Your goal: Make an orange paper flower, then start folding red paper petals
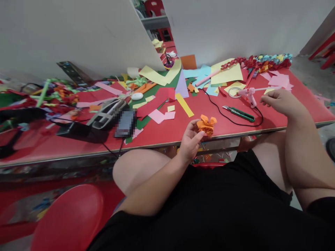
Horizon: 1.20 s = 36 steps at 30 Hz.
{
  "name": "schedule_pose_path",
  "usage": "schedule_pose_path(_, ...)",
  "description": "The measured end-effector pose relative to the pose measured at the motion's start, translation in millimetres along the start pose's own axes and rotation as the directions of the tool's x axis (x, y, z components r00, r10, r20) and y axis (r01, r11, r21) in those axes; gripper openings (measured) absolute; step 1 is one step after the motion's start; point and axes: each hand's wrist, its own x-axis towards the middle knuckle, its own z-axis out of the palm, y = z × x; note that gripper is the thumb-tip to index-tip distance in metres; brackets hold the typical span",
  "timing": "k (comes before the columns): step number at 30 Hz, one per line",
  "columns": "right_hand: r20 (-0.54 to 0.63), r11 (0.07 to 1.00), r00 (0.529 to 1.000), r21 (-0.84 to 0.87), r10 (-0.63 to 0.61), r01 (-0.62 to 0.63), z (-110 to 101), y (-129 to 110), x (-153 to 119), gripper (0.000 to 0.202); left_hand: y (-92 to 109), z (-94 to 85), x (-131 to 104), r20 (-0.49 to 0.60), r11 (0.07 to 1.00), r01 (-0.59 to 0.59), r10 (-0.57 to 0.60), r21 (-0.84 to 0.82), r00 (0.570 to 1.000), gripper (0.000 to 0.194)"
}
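My left hand (190, 140) is closed around the base of an orange folded-paper flower (206, 124), held up at the table's front edge with its petals facing up. My right hand (280, 101) hovers over the right part of the table, fingers curled and pinched together; whatever may be between them is too small or hidden. Just left of it stands a pink hot glue gun (248, 96), apart from the fingers, with a glue stick poking out of its back. In front of the glue gun lies a green utility knife (238, 113). A black cord (222, 115) loops around the knife.
The red table (167, 134) carries scattered coloured paper, a yellow strip (184, 104), a phone (126, 123), a white mouse (137, 96) and a black-and-grey device (108, 113). Paper chains (261, 62) lie along the white partition. A red stool (70, 216) stands at lower left.
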Motion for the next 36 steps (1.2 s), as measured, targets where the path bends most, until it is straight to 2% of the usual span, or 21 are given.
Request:
schedule_pose_path(1, -0.019, 1.0, 1.0, -0.014, 0.023, -0.024, 0.9, 0.0, 0.7, 0.032, 0.6, 0.3, 0.2, -0.002, 1.0, 0.004, -0.004, -0.015, 1.0, 0.048)
schedule_pose_path(3, -0.069, 0.998, 0.997, 0.049, -0.029, 0.033, 14.4, -12.0, -6.2, 0.025, 1.3, 1.6, -0.2, 0.002, 1.0, 0.005, -0.004, -0.028, 1.0, 0.051)
schedule_pose_path(6, -0.151, 0.932, 0.951, 0.208, -0.268, 0.296, 46.5, -40.3, -24.6, 0.007, 0.4, 3.4, -2.0, 0.031, 0.999, -0.036, 0.037, -0.014, 0.999, 0.053)
schedule_pose_path(8, -0.123, 0.91, 0.931, 0.201, -0.345, 0.363, 59.6, -47.6, -29.7, 0.008, -1.3, 3.2, -3.4, 0.051, 0.996, -0.088, 0.087, 0.018, 0.995, 0.052)
schedule_pose_path(10, -0.08, 0.958, 0.965, 0.124, -0.25, 0.259, 59.6, -37.5, -23.0, 0.021, -3.2, 1.7, -4.3, 0.071, 0.99, -0.129, 0.124, 0.066, 0.99, 0.05)
schedule_pose_path(12, -0.005, 0.997, 1.0, -0.081, -0.017, 0.016, 50.7, -13.9, -5.7, 0.036, -4.6, -0.3, -4.6, 0.085, 0.984, -0.145, 0.137, 0.102, 0.987, 0.048)
schedule_pose_path(14, 0.028, 0.929, 0.969, -0.292, 0.246, -0.227, 42.5, 11.7, 16.4, 0.048, -5.3, -1.5, -4.5, 0.097, 0.983, -0.148, 0.138, 0.109, 0.986, 0.047)
schedule_pose_path(15, 0.005, 0.893, 0.949, -0.34, 0.315, -0.295, 41.5, 21.6, 27.3, 0.052, -5.4, -1.6, -4.3, 0.1, 0.984, -0.145, 0.135, 0.103, 0.986, 0.046)
schedule_pose_path(17, -0.067, 0.887, 0.947, -0.336, 0.313, -0.317, 48.5, 31.5, 45.8, 0.058, -5.3, -0.3, -4.4, 0.1, 0.989, -0.131, 0.124, 0.07, 0.987, 0.046)
schedule_pose_path(19, -0.103, 0.918, 0.956, -0.267, 0.274, -0.292, 65.3, 29.6, 58.9, 0.059, -5.0, 2.1, -5.2, 0.091, 0.994, -0.104, 0.101, 0.023, 0.991, 0.046)
schedule_pose_path(23, -0.073, 0.964, 0.968, -0.099, 0.241, -0.247, 98.3, 13.7, 73.9, 0.031, -3.9, 4.5, -7.7, 0.063, 0.999, -0.047, 0.047, 0.003, 0.997, 0.044)
schedule_pose_path(27, -0.167, 0.967, 0.958, 0.138, 0.235, -0.213, 101.0, 6.9, 79.5, 0.02, 0.6, -1.4, -5.6, 0.046, 0.998, -0.038, 0.036, 0.045, 0.998, 0.038)
schedule_pose_path(30, -0.191, 0.941, 0.965, 0.319, 0.181, -0.114, 89.7, -1.0, 62.3, 0.034, 7.4, -8.7, 1.3, 0.045, 0.997, -0.051, 0.049, 0.051, 0.998, 0.04)
schedule_pose_path(33, -0.177, 0.778, 0.984, 0.615, -0.023, 0.129, 77.5, -22.2, 16.7, 0.042, 16.1, -16.1, 10.0, 0.021, 0.994, -0.099, 0.098, 0.041, 0.995, 0.041)
schedule_pose_path(35, -0.066, 0.72, 0.981, 0.671, -0.182, 0.178, 71.0, -42.1, -21.0, 0.046, 21.7, -20.1, 15.1, 0.013, 0.989, -0.14, 0.139, 0.043, 0.99, 0.041)
schedule_pose_path(36, -0.015, 0.708, 0.965, 0.677, -0.26, 0.201, 68.5, -52.7, -38.5, 0.047, 24.1, -21.6, 17.0, 0.014, 0.986, -0.159, 0.158, 0.051, 0.987, 0.041)
